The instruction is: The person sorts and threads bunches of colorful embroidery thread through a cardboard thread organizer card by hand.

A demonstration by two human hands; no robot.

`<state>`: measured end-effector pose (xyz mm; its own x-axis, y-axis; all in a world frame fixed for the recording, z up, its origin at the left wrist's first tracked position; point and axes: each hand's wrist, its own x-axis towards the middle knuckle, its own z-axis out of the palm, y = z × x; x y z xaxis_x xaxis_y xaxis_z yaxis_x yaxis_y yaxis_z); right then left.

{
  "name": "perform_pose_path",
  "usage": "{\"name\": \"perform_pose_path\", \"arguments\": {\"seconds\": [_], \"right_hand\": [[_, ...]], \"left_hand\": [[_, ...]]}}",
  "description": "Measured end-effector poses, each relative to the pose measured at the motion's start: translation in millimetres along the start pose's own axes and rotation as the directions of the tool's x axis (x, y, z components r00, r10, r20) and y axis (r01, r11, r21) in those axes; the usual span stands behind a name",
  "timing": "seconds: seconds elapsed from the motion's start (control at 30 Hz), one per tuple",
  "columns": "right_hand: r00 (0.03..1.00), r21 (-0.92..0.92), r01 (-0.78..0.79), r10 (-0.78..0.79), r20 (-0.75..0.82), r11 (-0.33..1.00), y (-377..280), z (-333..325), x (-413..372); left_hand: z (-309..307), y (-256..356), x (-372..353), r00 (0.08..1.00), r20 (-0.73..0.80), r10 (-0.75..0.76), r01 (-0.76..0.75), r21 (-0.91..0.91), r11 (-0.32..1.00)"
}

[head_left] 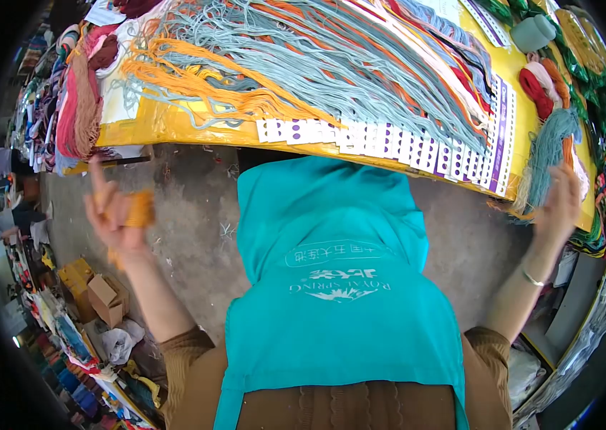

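Observation:
At the left, my left hand (113, 218) is raised below the table's front edge. Its fingers are curled round a bundle of orange thread (140, 208), while one finger points up. On the right side my right hand (561, 201) is held up beside the table corner, slightly blurred, with its fingers stretched upward. It is nearest to a hanging teal skein (557, 136); whether it touches the strands is unclear. Long light blue threads (303, 64) and orange threads (210, 89) lie across the yellow table (124, 132). White punched cards (389, 143) line its front edge.
Pink and brown skeins (77, 107) hang at the left table end. A grey-green cylinder (532, 33) stands at the back right, near red skeins (534, 89). Cardboard boxes (108, 297) are on the floor at the left. A person (8, 218) is at the far left.

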<state>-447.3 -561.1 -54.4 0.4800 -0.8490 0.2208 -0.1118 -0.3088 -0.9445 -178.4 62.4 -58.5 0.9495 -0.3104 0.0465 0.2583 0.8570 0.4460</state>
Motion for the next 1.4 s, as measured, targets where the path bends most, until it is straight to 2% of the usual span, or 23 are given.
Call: {"name": "perform_pose_path", "arguments": {"seconds": [0.03,0.07,0.1,0.13,0.17,0.2,0.23,0.27,0.3,0.37,0.4,0.47,0.53,0.6,0.67,0.7,0.73,0.83,0.87,1.13,1.23,1.33,1.4], "right_hand": [[0.997,-0.017,-0.043,0.044,0.069,0.999,-19,48,-26],[0.956,0.026,-0.052,0.042,0.291,0.998,-25,71,-37],[0.86,0.063,-0.081,0.038,0.51,0.995,-31,94,-48],[0.723,0.081,-0.121,0.032,0.69,0.989,-37,117,-58],[0.62,0.094,-0.229,0.071,0.781,0.969,-46,137,-67],[0.504,0.078,-0.335,0.109,0.857,0.939,-55,156,-76],[0.459,0.143,-0.357,0.04,0.887,0.923,-52,172,-85],[0.415,0.205,-0.381,-0.032,0.909,0.902,-48,184,-92],[0.366,0.183,-0.415,-0.02,0.93,0.891,-52,190,-95],[0.266,0.128,-0.48,0.005,0.964,0.868,-56,197,-98],[0.275,0.145,-0.51,0.002,0.961,0.848,-56,199,-99],[0.295,0.177,-0.569,-0.002,0.955,0.803,-52,201,-102],[0.434,0.176,-0.38,0.007,0.901,0.908,-34,205,-106],[0.572,0.073,-0.152,0.027,0.82,0.986,-34,206,-106],[0.678,0.114,0.175,-0.204,0.706,0.978,-21,214,-101],[0.694,0.112,0.337,-0.327,0.642,0.935,-13,218,-98],[0.749,0.099,0.189,-0.208,0.629,0.977,-8,222,-97],[0.734,0.064,-0.113,0.039,0.678,0.992,-4,225,-85],[0.738,0.083,-0.131,0.041,0.673,0.988,1,227,-84],[0.718,0.071,-0.103,0.025,0.696,0.992,3,226,-81],[0.714,0.048,-0.04,-0.005,0.7,0.998,-1,225,-80],[0.7,0.018,0.009,-0.019,0.714,1.0,0,226,-81],[0.695,0.008,0.03,-0.027,0.719,1.0,0,229,-82]], "left_hand": [[9,-33,4,0.988,0.101,-0.116,0.126,-0.098,0.987],[19,-66,4,0.97,0.149,-0.194,0.213,-0.13,0.968],[27,-96,3,0.943,0.199,-0.267,0.299,-0.156,0.941],[29,-119,1,0.913,0.161,-0.376,0.393,-0.094,0.915],[32,-140,0,0.87,0.115,-0.479,0.485,-0.036,0.874],[43,-162,2,0.841,0.107,-0.531,0.512,0.161,0.844],[57,-184,4,0.81,0.086,-0.58,0.52,0.35,0.779],[78,-205,6,0.819,-0.021,-0.573,0.521,0.446,0.728],[95,-222,7,0.825,-0.126,-0.551,0.524,0.534,0.664],[94,-245,14,0.803,-0.026,-0.596,0.484,0.612,0.626],[91,-252,16,0.784,0.022,-0.62,0.462,0.648,0.606],[87,-261,17,0.833,-0.044,-0.551,0.434,0.67,0.603],[86,-269,18,0.884,-0.068,-0.463,0.37,0.707,0.602],[78,-274,21,0.881,-0.142,-0.452,0.408,0.712,0.571],[78,-277,24,0.876,-0.223,-0.428,0.444,0.722,0.531],[83,-277,27,0.873,-0.266,-0.409,0.46,0.728,0.508],[86,-278,29,0.87,-0.308,-0.386,0.475,0.733,0.486],[86,-275,36,0.768,-0.399,-0.501,0.592,0.739,0.32],[88,-276,37,0.758,-0.419,-0.499,0.603,0.742,0.293],[91,-294,53,0.68,-0.471,-0.562,0.631,0.766,0.122],[72,-293,53,0.87,-0.265,-0.416,0.35,0.926,0.14],[82,-285,50,0.832,-0.342,-0.436,0.472,0.851,0.232],[89,-280,51,0.767,-0.447,-0.461,0.584,0.783,0.213]]}}
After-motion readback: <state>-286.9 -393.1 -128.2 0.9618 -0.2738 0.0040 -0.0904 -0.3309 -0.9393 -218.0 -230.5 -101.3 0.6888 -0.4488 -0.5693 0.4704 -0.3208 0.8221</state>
